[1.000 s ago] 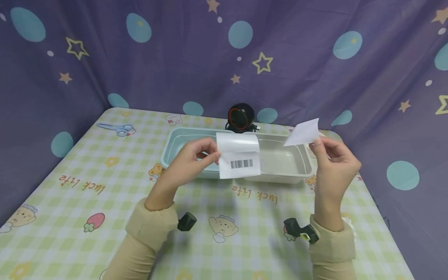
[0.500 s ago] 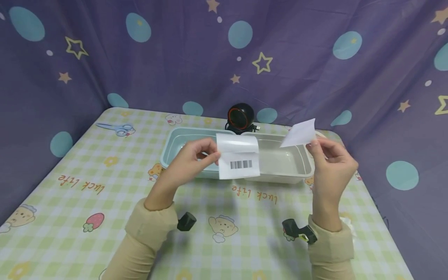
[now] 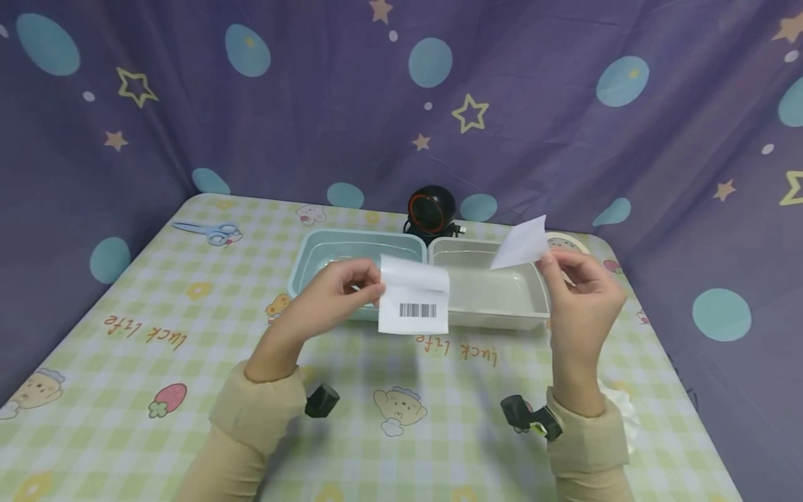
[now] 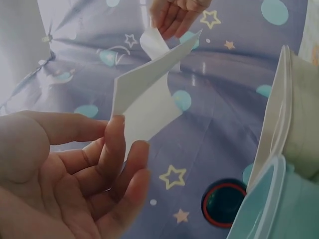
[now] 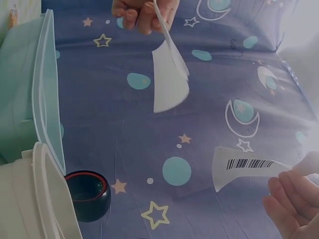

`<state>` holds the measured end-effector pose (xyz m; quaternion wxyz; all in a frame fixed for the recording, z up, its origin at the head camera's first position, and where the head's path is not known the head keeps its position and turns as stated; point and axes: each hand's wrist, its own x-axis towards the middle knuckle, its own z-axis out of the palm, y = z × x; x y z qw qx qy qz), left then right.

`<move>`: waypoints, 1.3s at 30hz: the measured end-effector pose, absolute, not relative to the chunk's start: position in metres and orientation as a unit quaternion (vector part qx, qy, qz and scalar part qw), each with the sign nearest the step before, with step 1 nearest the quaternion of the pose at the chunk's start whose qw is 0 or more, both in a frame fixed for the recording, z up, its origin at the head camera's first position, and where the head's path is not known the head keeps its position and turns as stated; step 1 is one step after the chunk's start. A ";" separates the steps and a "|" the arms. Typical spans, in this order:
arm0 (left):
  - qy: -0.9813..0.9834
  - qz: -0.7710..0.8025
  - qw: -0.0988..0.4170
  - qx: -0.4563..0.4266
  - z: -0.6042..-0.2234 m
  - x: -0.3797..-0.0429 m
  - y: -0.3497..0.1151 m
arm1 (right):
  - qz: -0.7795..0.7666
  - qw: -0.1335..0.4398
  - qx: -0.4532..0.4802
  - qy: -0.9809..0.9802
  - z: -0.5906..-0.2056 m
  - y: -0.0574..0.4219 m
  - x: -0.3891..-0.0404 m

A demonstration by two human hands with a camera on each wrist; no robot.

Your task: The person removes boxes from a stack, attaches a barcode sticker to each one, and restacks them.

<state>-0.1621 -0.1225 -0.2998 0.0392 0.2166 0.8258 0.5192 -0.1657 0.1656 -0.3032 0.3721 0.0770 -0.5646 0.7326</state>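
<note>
In the head view my left hand [image 3: 332, 296] pinches the left edge of a white barcode label strip [image 3: 414, 321], its upper part folded over. The left wrist view shows that strip [image 4: 144, 84] bent in a V between thumb and forefinger. To the right, my right hand [image 3: 583, 293] pinches a single white label [image 3: 522, 242] by its lower right corner. Its blank side faces the head camera, while the right wrist view shows a barcode on this label [image 5: 244, 169]. Both papers are held up in front of the bins, apart from each other.
Behind the hands stand a teal bin [image 3: 360, 235] and a grey-white bin [image 3: 495, 319], side by side. A black round device with a red ring [image 3: 433, 209] sits behind them. Blue scissors [image 3: 210, 231] lie far left. Something white and crumpled [image 3: 624, 408] lies beside the right sleeve.
My right hand has moved left with its label. My left hand and the strip have shifted a little left and down, uncovering more of the bins' adjoining rims.
</note>
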 end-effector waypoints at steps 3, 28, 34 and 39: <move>0.828 0.511 0.049 0.224 -0.304 -0.161 -0.134 | 0.727 0.371 0.076 -0.573 -0.303 0.164 -0.165; 0.859 0.468 0.168 0.123 -0.365 -0.144 -0.244 | 0.697 0.362 0.066 -0.615 -0.307 0.157 -0.164; 0.857 0.462 0.192 0.122 -0.378 -0.141 -0.269 | 0.690 0.363 0.064 -0.623 -0.308 0.158 -0.165; 0.868 0.441 0.200 0.110 -0.388 -0.141 -0.289 | 0.686 0.362 0.059 -0.628 -0.308 0.158 -0.165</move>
